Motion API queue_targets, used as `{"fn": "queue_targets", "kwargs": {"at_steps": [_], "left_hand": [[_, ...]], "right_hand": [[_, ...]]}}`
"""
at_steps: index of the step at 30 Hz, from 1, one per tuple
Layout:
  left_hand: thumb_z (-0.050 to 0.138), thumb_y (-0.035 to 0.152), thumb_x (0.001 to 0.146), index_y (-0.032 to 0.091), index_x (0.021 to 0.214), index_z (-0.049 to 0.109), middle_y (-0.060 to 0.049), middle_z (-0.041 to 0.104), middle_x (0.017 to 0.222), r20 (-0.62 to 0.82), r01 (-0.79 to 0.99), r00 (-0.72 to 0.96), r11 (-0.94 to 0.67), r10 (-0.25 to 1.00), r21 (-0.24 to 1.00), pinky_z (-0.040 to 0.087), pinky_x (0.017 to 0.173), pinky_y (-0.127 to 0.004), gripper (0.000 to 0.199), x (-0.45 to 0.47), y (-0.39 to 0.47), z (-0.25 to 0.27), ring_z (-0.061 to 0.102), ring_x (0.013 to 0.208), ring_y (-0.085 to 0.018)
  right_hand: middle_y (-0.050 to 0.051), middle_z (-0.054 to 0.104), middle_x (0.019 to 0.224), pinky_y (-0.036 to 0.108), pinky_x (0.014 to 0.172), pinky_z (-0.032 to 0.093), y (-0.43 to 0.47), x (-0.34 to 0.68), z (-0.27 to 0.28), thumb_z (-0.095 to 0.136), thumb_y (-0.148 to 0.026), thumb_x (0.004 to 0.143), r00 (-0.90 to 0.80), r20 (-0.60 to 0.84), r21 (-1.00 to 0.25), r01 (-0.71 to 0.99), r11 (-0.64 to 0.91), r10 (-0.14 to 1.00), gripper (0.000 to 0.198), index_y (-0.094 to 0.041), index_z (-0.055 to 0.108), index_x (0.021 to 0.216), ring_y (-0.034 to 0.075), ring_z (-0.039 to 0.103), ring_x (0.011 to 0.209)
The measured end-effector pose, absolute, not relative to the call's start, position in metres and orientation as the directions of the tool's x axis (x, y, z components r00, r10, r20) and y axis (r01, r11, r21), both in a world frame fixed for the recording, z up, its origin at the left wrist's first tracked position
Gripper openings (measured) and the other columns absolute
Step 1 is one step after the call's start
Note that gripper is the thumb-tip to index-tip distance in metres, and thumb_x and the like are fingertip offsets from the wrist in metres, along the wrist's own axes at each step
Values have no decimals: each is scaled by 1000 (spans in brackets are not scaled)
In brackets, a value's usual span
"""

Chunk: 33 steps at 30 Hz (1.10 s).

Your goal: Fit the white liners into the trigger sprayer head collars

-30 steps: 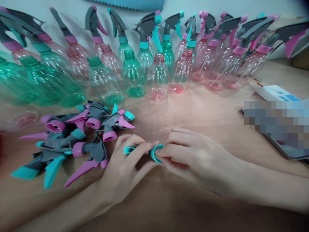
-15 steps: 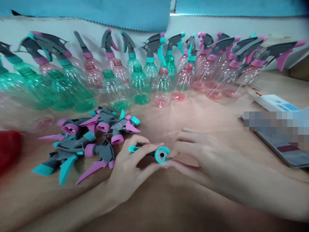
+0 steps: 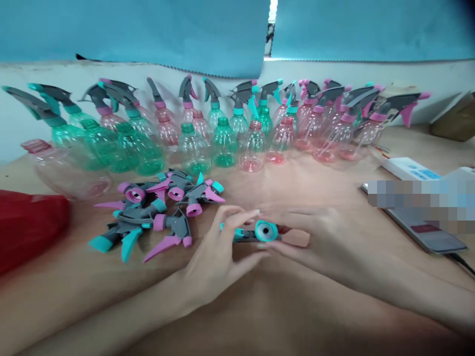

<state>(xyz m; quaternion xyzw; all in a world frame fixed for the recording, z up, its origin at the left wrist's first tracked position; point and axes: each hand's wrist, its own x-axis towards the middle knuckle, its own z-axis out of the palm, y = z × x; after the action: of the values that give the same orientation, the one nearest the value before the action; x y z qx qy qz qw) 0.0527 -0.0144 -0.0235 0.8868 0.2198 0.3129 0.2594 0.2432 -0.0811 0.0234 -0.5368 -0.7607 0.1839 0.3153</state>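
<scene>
Left of one phone (image 3: 426, 232), two hands' (image 3: 217, 257) fingers pinch one spray head (image 3: 261, 231), long axis sideways, collar facing the camera; four pink-collared heads (image 3: 180, 227) lie farther left.

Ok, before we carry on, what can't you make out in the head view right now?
All in the head view:
Spray head: both ends partly covered by the fingers of the left hand and right hand.
Right hand: exact grip, blurred.
Rear bottles: lower parts, behind the front bottles.
Red object: full shape, cut off by the left edge.
Dark flat device: upper part, masked by pixel blocks.
</scene>
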Motion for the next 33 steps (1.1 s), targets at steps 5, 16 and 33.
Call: {"fn": "queue_targets", "kwargs": {"at_steps": [5, 16, 33], "left_hand": [[64, 39, 84, 23, 137, 26, -11, 38, 130, 395, 324, 739, -802, 546, 501, 38, 103, -42, 67, 45, -20, -11, 40, 125, -26], [42, 34, 94, 15, 113, 58, -10, 56, 111, 273, 739, 636, -672, 722, 54, 41, 91, -39, 31, 35, 57, 27, 53, 105, -25], [67, 37, 69, 20, 76, 65, -5, 68, 85, -104, 648, 755, -761, 647, -32, 39, 81, -42, 18, 88, 107, 46, 60, 89, -30]], "right_hand": [[1, 73, 89, 29, 65, 53, -79, 282, 31, 60, -32, 83, -129, 221, -556, 797, 234, 967, 18, -24, 68, 97, 18, 67, 75], [13, 64, 83, 34, 52, 37, -75, 365, -12, 54, -52, 82, 146, 494, -70, 989, -128, 857, 33, -20, 57, 89, 28, 60, 68], [16, 64, 109, 46, 77, 49, -62, 376, -31, 56, -42, 86, -28, 342, -89, 994, 62, 939, 46, -16, 54, 124, 33, 59, 100]]}}
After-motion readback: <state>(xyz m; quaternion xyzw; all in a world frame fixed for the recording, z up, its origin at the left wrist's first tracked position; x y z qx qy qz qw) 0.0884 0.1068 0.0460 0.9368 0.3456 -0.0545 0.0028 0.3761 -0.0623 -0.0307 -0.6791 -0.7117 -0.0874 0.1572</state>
